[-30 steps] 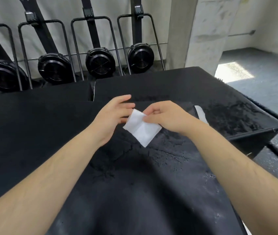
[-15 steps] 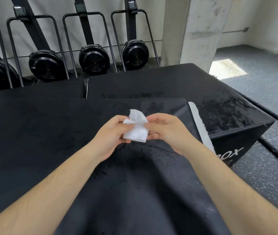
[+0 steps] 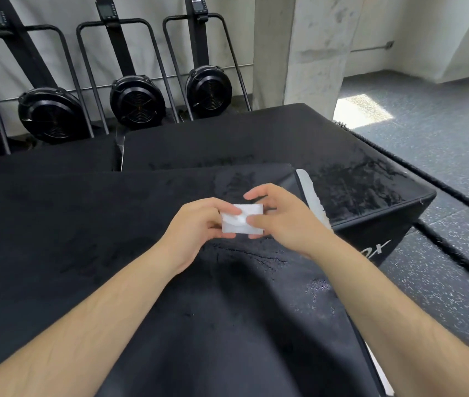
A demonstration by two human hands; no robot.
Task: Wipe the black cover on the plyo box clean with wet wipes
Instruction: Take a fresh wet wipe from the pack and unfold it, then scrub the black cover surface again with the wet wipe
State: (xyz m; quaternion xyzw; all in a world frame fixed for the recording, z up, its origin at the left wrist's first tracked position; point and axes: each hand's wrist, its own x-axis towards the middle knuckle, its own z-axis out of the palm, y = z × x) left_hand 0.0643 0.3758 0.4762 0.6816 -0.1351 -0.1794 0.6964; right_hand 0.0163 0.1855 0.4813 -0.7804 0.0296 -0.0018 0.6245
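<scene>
Left hand (image 3: 199, 222) and right hand (image 3: 282, 222) meet in the middle of the head view, both grasping one folded wet wipe (image 3: 237, 228) held just above the surface. The left hand's fingers curl round the wipe's left edge, while the right hand pinches the right side, thumb on top and the other fingers underneath, with the forefinger lifted clear above it. The wipe is a small, thick white rectangle, soft-looking and slightly translucent, its top layer creased under the thumbs. Beneath the hands lies the black cover (image 3: 227, 325), a matte sheet spread wide from the left edge to the lower right. Its skin is cracked and flaking below the hands, with fine jagged lines, a pale dusty patch towards the right forearm, and duller smeared areas on the left. A ragged white strip (image 3: 310, 193) shows at the cover's far right edge. Just beside it stands a plyo box (image 3: 370, 239), black, blocky and round-cornered, its top shinier with blotchy streaks and its side carrying white lettering, partly hidden by the right arm. Beyond the surface, upright rowing machines (image 3: 137, 100) with round black ribbed flywheels and thin metal frames line a pale wall. A rough concrete pillar (image 3: 302, 50) rises to their right, above a grey speckled floor (image 3: 442, 267).
</scene>
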